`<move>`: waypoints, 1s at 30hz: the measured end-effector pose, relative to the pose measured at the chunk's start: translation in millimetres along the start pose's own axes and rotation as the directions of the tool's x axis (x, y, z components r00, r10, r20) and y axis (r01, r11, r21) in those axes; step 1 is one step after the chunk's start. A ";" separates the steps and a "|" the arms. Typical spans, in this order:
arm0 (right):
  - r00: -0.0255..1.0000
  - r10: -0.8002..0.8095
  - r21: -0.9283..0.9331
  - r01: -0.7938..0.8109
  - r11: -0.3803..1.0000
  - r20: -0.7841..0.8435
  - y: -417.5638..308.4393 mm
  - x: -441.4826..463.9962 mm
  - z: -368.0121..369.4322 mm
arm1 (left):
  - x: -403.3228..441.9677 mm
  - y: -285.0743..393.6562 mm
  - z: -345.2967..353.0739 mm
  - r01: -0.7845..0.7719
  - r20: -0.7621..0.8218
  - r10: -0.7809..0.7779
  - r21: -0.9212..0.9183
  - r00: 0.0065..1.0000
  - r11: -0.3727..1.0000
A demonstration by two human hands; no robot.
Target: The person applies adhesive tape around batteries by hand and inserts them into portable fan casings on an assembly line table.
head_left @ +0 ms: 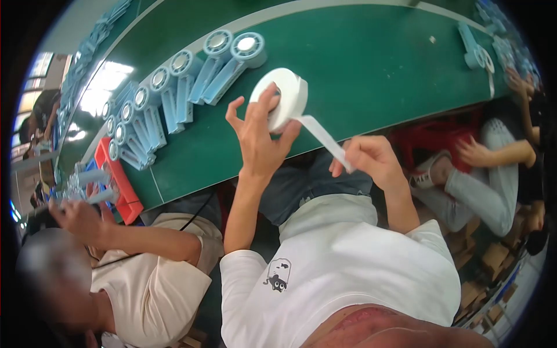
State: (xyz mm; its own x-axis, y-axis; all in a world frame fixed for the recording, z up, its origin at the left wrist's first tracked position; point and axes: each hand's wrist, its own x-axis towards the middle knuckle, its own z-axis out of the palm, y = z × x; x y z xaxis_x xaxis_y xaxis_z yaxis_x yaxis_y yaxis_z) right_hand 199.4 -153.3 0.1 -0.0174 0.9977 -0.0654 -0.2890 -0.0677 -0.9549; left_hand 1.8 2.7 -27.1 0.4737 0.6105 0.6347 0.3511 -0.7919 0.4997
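Note:
My left hand (261, 130) grips a roll of white tape (296, 98), with fingers hooked into its core and the thumb along its lower edge. A strip of tape (320, 134) runs from the roll down to my right hand (371, 159). That hand is closed, pinching the strip's free end between thumb and fingers. Both hands are over the near edge of the green table (371, 69). Left of the roll, several light-blue handheld fan bodies (246, 51) with round heads lie in a slanting row on the table.
A red-orange bin (119, 182) stands at the table's left edge. Beside it, a co-worker's hand (81, 220) is near light-blue parts. At right, another person sits close to the table. A blue fan body (473, 49) and a white tape roll (488, 58) lie at the far right.

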 end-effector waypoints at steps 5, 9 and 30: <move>0.918 0.060 -0.383 0.103 0.918 0.392 -22.3 39.3 1.5 | -51.4 -5.6 -31.1 0.061 -0.058 -0.059 0.030 0.997 0.998; 0.929 0.140 -0.616 0.109 0.780 0.343 -42.9 92.2 9.1 | -77.9 -11.5 -47.4 0.110 -0.131 -0.106 0.019 0.986 0.994; 0.865 -0.214 -0.312 0.071 0.947 -0.454 24.7 94.7 9.0 | -61.7 -28.7 -54.8 0.109 -0.228 -0.170 -0.258 0.959 0.960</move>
State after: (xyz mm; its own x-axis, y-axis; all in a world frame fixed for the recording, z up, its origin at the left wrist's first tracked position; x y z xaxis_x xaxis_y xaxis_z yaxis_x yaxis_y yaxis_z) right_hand 181.9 -60.4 -27.1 0.4817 0.8762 0.0167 0.0235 0.0061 -0.9997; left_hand -81.8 -11.4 -48.3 0.2102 0.7233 0.6578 0.1806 -0.6900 0.7010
